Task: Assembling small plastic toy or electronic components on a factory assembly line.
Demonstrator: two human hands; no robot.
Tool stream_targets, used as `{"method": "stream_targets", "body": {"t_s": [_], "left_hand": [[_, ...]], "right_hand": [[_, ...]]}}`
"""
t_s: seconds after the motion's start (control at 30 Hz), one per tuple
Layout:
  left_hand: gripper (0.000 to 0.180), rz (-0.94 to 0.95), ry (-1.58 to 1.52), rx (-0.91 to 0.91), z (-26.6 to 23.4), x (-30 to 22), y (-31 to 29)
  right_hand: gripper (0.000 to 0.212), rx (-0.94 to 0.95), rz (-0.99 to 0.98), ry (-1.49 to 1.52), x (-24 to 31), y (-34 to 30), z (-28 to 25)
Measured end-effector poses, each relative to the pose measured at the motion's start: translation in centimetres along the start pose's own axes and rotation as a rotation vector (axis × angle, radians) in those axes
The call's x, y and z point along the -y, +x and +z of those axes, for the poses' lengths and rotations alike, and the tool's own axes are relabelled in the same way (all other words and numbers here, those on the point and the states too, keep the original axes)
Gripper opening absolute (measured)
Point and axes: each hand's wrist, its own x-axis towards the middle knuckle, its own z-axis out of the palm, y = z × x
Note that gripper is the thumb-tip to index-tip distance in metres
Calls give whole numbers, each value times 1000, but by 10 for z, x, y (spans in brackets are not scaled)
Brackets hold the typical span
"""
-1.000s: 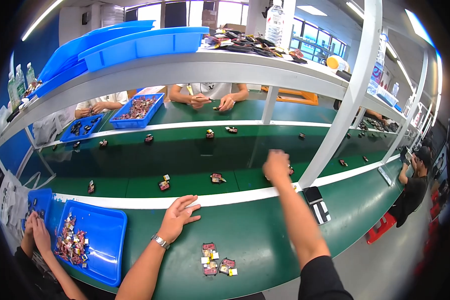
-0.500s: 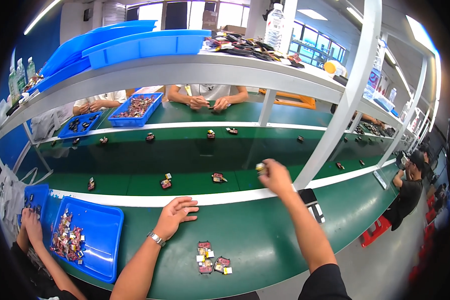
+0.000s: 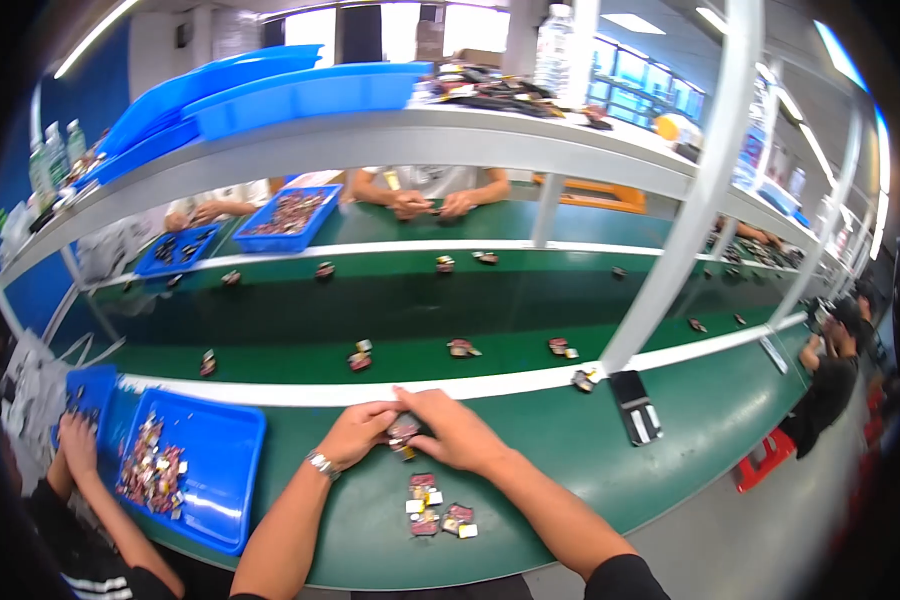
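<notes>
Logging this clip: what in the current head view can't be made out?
- Small part between the hands, head view: partly covered by the left hand and right hand.
- Pieces in the near blue tray, head view: blurred and overlapping, so uncountable.
- Far row of parts, head view: too small and blurred for detail.
- Head of the person opposite, head view: hidden by the shelf.

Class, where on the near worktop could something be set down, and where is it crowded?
Bare worktop lies between the right forearm and the black case; a narrower strip separates blue tray from left forearm. Crowded: around the left hand, right hand and loose parts.
</notes>
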Motion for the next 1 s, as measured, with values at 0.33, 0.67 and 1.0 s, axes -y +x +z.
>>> {"method": "stream_targets", "body": {"t_s": [0.33, 0.67, 1.0], "left_hand": [[29, 86, -25, -169, 18, -1, 10], [23, 155, 95, -171, 31, 7, 8], [32, 132, 98, -194, 13, -3, -7]], "right_hand": [[27, -283, -40, -216, -13, -6, 20], [18, -247, -73, -266, -23, -15, 25], [16, -164, 9, -82, -14, 2, 31]]}}
